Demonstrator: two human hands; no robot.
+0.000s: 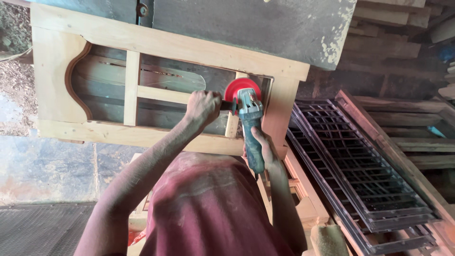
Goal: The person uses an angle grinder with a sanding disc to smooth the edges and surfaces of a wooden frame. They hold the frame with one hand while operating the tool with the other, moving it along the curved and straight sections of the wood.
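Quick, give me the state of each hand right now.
Left hand: closed around the side handle of the angle grinder.
Right hand: closed around the grinder's body, red disc at the wooden frame.

The frame [161, 45] is pale, raw, matt wood; the grinder [251, 128] has a dusty teal plastic body; the grilles [360, 175] are dark metal.

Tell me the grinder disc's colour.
Red; the disc on the grinder shows plainly in the head view.
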